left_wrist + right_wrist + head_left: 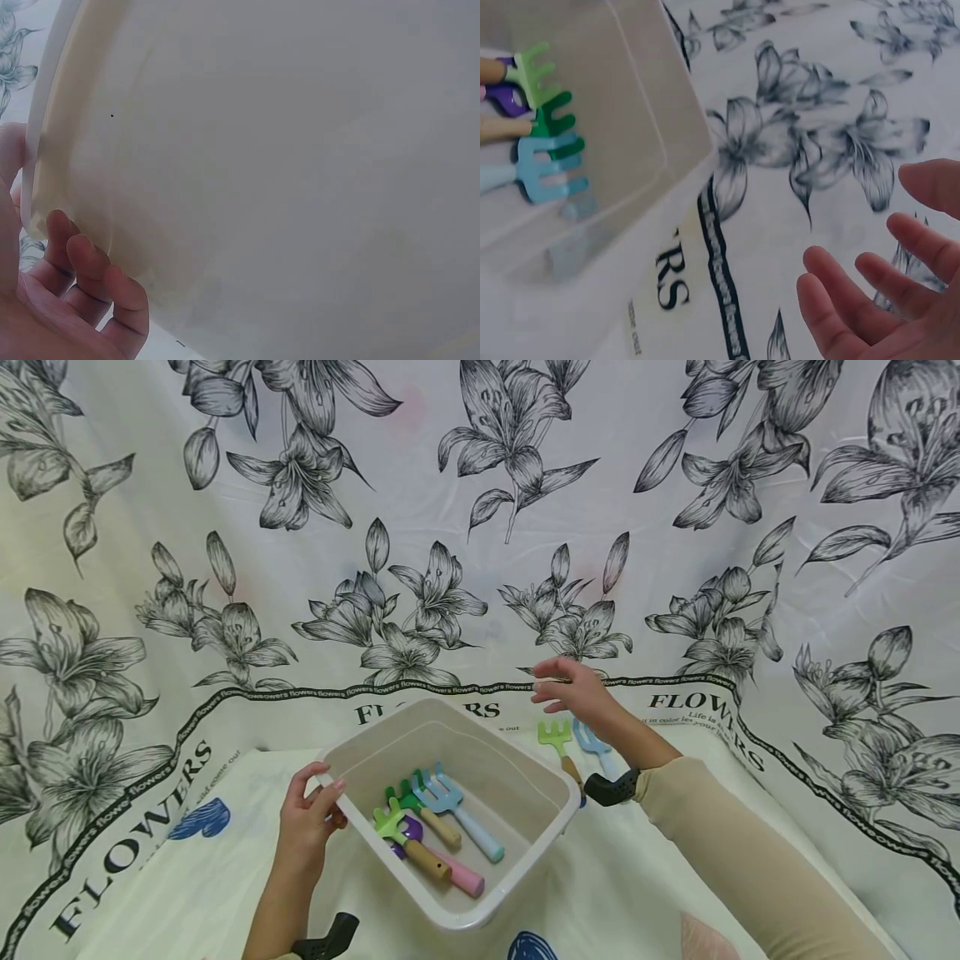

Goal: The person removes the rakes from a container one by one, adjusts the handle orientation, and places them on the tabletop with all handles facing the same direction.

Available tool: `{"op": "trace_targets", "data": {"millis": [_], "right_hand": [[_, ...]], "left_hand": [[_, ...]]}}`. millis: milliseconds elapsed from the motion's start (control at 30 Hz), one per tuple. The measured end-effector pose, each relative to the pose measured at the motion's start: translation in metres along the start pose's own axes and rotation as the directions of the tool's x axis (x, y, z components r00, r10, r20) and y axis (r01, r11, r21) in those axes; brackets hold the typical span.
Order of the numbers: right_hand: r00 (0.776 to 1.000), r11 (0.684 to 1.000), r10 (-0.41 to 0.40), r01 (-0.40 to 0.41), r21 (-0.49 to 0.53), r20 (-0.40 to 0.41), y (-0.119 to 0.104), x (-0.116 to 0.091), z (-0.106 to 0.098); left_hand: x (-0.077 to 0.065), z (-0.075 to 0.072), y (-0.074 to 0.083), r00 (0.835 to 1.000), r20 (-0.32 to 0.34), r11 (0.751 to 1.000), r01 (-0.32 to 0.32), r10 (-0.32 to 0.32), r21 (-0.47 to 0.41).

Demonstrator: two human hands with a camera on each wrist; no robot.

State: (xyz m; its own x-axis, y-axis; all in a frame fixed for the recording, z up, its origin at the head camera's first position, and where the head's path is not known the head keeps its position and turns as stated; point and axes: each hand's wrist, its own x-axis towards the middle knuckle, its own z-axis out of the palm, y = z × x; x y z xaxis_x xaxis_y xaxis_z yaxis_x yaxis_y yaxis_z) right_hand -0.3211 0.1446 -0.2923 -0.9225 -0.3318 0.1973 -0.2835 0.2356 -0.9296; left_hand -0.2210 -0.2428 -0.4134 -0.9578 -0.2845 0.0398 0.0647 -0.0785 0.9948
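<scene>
My left hand [309, 806] grips the rim at the left corner of a white plastic bin [525, 893], thumb over the edge and fingers [90, 259] against the outer wall. Inside lie several toy garden tools: a light blue fork [468, 827], a light green rake [412, 842] with a wooden handle, a dark green rake [431, 817] and a purple tool with a pink handle [467, 878]. My right hand [577, 689] hovers beyond the bin's far right side, fingers spread and holding nothing. In the right wrist view, the right hand [885, 292] is apart from the bin.
Right of the bin, under my right forearm, another light green rake [557, 739] and another blue fork [592, 743] lie on the pale cloth [247, 852]. A flower-printed sheet [480, 602] rises at the back and sides.
</scene>
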Motion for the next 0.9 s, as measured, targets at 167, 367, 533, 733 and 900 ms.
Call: {"op": "trace_targets", "data": {"millis": [167, 367, 533, 733, 900], "right_hand": [[0.995, 0.999, -0.044, 0.046, -0.012, 0.093, -0.01, 0.012, 0.023], [0.984, 0.999, -0.041, 0.042, -0.002, 0.175, -0.02, 0.023, 0.053], [0.968, 1.0, -0.02, 0.019, 0.006, 0.249, -0.025, 0.03, 0.076], [0.945, 1.0, 0.005, 0.005, -0.029, 0.326, -0.025, 0.041, 0.1], [0.93, 1.0, 0.005, -0.002, -0.01, 0.367, -0.025, 0.048, 0.119]], "left_hand": [[0.0, 0.0, 0.0, 1.0, -0.004, 1.0, 0.004, -0.004, 0.005], [0.0, 0.0, 0.0, 1.0, 0.0, 1.0, -0.011, 0.011, 0.0], [0.0, 0.001, -0.001, 1.0, -0.001, 1.0, -0.016, 0.016, -0.019], [0.0, 0.003, -0.003, 1.0, -0.011, 1.0, -0.01, 0.009, -0.029], [0.0, 0.002, -0.002, 1.0, -0.019, 1.0, -0.014, 0.014, -0.026]]}}
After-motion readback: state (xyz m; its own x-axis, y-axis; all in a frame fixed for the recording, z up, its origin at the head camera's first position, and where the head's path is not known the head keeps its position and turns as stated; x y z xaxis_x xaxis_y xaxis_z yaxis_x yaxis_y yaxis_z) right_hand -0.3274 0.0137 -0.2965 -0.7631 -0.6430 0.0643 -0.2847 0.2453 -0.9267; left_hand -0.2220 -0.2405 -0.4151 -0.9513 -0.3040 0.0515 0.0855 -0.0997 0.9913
